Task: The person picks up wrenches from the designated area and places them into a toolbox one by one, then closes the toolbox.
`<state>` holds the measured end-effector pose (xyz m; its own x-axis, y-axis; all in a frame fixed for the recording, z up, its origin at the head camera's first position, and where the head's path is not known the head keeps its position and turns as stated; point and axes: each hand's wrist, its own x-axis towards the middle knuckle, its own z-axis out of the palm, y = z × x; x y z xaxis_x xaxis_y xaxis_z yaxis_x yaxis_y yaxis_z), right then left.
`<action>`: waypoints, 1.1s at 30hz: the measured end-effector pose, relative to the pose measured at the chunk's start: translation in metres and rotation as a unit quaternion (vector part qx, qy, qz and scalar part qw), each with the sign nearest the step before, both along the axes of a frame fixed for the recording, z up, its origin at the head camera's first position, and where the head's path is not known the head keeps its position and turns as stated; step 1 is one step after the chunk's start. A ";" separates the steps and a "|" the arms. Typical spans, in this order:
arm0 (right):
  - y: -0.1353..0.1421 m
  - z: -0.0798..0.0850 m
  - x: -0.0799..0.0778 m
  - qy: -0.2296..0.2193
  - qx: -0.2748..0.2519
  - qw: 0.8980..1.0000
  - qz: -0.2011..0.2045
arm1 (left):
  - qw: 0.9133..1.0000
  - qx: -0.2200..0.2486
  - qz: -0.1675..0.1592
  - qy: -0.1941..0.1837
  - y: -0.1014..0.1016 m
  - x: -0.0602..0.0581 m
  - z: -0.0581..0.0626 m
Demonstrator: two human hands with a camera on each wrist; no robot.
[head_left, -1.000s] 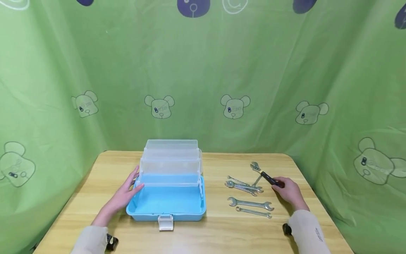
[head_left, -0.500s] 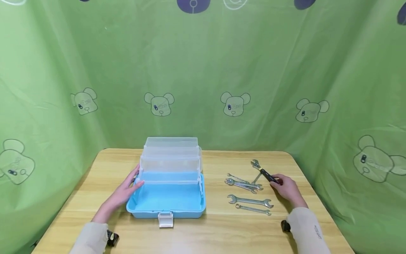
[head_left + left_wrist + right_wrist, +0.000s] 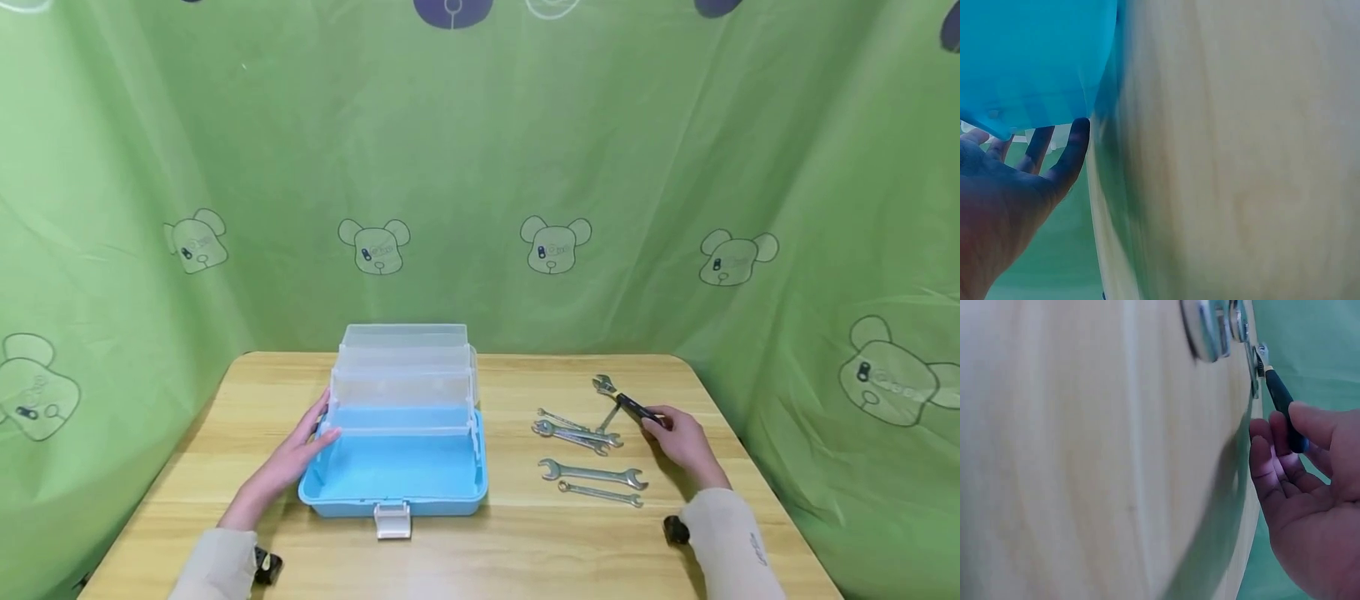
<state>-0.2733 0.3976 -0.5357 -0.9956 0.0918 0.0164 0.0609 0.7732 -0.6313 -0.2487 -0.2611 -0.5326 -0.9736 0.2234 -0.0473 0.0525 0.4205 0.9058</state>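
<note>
My left hand (image 3: pixel 288 462) lies along the left side of a light blue toolbox (image 3: pixel 397 507), thumb near the rim and fingers straight along the outside. In the left wrist view its fingertips touch the blue wall (image 3: pixel 1035 69). The toolbox stands open, its clear stepped trays (image 3: pixel 405 387) raised toward the back. On the right, my right hand (image 3: pixel 684 442) pinches the black handle end of an adjustable wrench (image 3: pixel 636 408) between thumb and fingers. The wrench's metal head points away to the left, by the pile of wrenches. In the right wrist view the handle (image 3: pixel 1282 400) angles up from the fingertips.
Several silver wrenches (image 3: pixel 573 436) overlap in a pile left of the adjustable wrench. Nearer lie a double open-end wrench (image 3: pixel 592 475) and a smaller combination wrench (image 3: pixel 600 494). A white latch (image 3: pixel 392 521) hangs at the toolbox front. Green curtains (image 3: pixel 480 167) surround the wooden table (image 3: pixel 510 550).
The handle end of the adjustable wrench has risen slightly with my right hand, while its head has stayed nearly in place. My left hand and the toolbox have not moved; the head view tilted slightly.
</note>
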 end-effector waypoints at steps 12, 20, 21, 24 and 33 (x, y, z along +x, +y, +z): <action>-0.012 0.014 -0.006 0.000 -0.290 0.954 -0.071 | 1.000 0.019 -0.002 -0.001 0.001 -0.001 -0.001; -0.023 0.022 -0.005 0.012 -0.352 0.931 -0.092 | 1.000 0.023 0.002 -0.012 0.001 0.000 0.001; -0.023 0.023 -0.005 0.011 -0.358 0.929 -0.093 | 1.000 0.023 0.002 -0.013 0.001 0.000 0.001; -0.025 0.027 -0.004 0.012 -0.391 0.916 -0.084 | 1.000 0.025 0.001 -0.016 0.001 -0.001 0.001; -0.041 0.046 0.004 0.042 -0.512 0.858 -0.001 | 0.999 0.036 0.006 -0.021 0.000 -0.001 0.000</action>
<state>-0.2698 0.3562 -0.4893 -0.9948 0.1018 -0.0018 -0.0176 -0.1891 -0.9818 -0.2497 -0.2609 -0.5328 -0.9736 0.2162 -0.0726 0.0088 0.3539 0.9353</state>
